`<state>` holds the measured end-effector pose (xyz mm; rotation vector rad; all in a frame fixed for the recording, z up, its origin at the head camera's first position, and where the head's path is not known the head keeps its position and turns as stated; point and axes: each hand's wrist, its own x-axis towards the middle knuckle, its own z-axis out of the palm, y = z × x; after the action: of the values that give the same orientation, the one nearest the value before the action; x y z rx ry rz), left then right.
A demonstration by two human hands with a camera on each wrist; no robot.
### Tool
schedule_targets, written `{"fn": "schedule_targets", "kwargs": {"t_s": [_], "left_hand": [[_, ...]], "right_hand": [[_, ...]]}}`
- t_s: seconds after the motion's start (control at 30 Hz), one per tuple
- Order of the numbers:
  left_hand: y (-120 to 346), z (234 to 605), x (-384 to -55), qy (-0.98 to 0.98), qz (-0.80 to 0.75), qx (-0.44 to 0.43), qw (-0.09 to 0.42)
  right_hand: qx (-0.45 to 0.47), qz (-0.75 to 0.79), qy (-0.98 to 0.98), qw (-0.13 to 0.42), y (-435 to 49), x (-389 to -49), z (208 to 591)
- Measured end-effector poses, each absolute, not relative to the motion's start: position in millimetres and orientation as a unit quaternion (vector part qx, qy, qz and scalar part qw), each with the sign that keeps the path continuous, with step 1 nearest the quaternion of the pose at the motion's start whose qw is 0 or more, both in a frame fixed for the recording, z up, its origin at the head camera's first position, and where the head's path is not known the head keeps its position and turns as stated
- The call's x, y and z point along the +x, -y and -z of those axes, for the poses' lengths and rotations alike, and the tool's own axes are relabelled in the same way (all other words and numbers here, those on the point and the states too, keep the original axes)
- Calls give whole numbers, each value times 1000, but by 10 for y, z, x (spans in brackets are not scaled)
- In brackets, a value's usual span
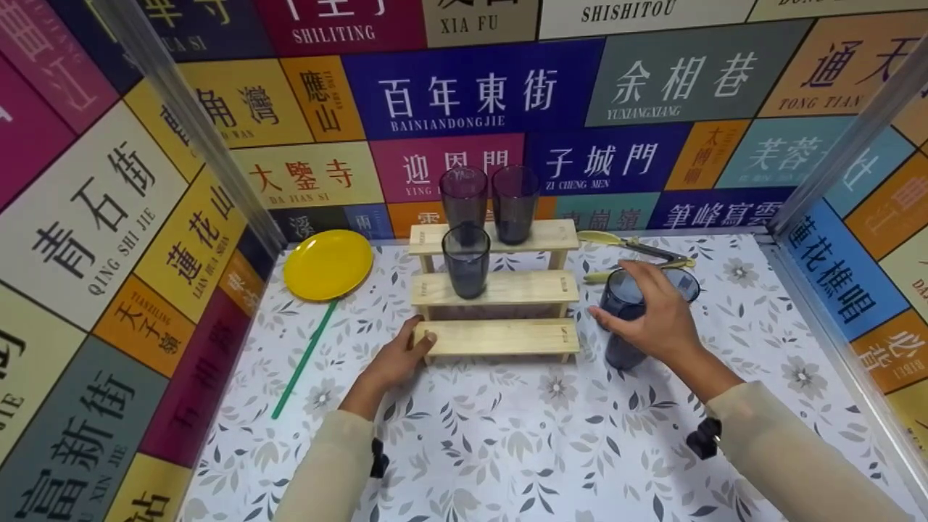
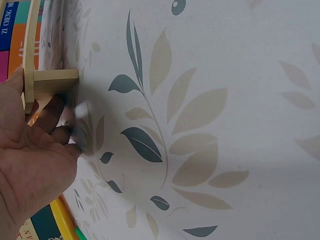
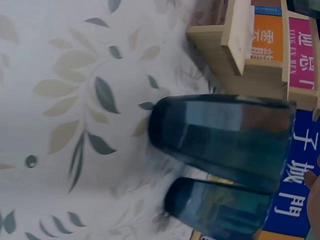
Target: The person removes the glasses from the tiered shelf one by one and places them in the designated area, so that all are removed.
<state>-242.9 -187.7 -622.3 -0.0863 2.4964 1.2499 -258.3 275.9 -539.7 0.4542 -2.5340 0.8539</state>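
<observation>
A three-step wooden rack (image 1: 496, 337) stands mid-table. My left hand (image 1: 400, 355) grips the left end of its lowest step, thumb on top; the left wrist view shows the fingers at the wooden edge. On the right, my right hand (image 1: 656, 312) reaches over a dark blue glass (image 3: 220, 140), thumb and fingers spread around its rim. Whether its base touches the table is unclear. Just behind it is a second blue glass (image 3: 220, 205). Two dark glasses, one left (image 1: 464, 192) and one right (image 1: 515, 206), stand on the top step; another glass (image 1: 466, 264) stands on the middle one.
A yellow plate (image 1: 328, 264) lies at the back left, with a green stick (image 1: 304, 362) in front of it. Behind the right hand lies a yellow and black tool (image 1: 652, 251), partly hidden. Walls with printed signs (image 1: 471, 94) enclose the flower-patterned table (image 1: 507, 449).
</observation>
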Motion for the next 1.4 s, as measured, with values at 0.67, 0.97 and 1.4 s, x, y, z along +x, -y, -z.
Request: {"fn": "schedule_targets", "kwargs": {"t_s": [0.67, 0.97, 1.4], "left_hand": [[1888, 6213, -2429, -874, -450, -38, 178], [1868, 6198, -2421, -880, -443, -25, 168], [1866, 6209, -2434, -874, -451, -48, 178]], "right_hand": [[235, -342, 892, 179, -1725, -2991, 5042], [248, -359, 886, 156, -1289, -3064, 5025], [227, -365, 890, 151, -837, -3118, 5011]]}}
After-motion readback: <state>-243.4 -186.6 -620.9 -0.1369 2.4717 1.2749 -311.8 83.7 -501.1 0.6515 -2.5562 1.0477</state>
